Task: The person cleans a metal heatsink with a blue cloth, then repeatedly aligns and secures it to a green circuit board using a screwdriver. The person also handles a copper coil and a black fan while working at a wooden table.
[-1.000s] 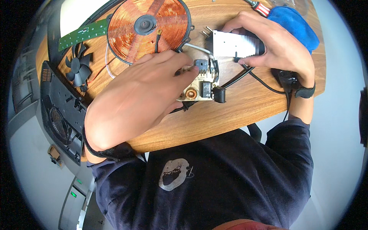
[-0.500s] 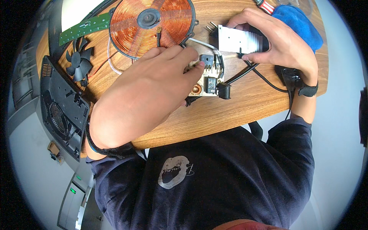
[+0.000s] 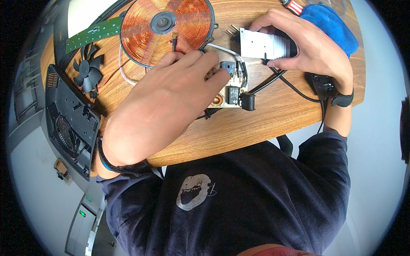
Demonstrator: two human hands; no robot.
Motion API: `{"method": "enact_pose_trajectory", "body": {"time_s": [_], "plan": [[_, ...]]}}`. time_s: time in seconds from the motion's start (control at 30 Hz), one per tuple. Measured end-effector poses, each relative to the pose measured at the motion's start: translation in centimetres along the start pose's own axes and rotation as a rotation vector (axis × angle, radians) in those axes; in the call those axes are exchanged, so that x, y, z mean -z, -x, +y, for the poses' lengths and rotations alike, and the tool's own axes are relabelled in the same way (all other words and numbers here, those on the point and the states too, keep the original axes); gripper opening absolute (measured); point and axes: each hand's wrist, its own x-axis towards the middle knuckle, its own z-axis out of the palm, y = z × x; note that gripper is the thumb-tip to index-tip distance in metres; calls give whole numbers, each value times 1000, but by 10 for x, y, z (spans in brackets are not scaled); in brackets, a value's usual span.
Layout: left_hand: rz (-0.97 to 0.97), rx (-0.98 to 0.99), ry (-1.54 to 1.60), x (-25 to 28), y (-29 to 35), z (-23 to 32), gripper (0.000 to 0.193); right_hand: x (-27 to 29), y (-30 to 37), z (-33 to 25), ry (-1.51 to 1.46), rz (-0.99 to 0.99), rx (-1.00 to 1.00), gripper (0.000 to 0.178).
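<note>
Heatsink (image 3: 258, 44) silver, finned, gripped by R hand (image 3: 311, 47); L hand (image 3: 185, 77) over pale PCB (image 3: 230, 88), grip unclear.

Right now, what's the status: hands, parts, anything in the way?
Left hand over circuit board, hiding part of it; grip unclear. Right hand holding finned silver heatsink. Black cables cross near the right hand.

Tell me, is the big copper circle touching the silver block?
Apart: the head view shows bare wooden tabletop between the copper circle and the silver block.
</note>
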Motion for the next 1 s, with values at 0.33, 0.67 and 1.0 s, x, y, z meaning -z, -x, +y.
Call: {"method": "enact_pose_trajectory", "body": {"time_s": [0.33,0.67,1.0], "plan": [[3,-4,-20,1,-1,0,68,-1,1,1,17,5,-10,72],[-1,-7,-11,1,-3,-2,70,-1,0,1,8,22,6,71],[24,-1,-65,-3,-4,0,66,-2,0,1,-12,12,-3,70]]}}
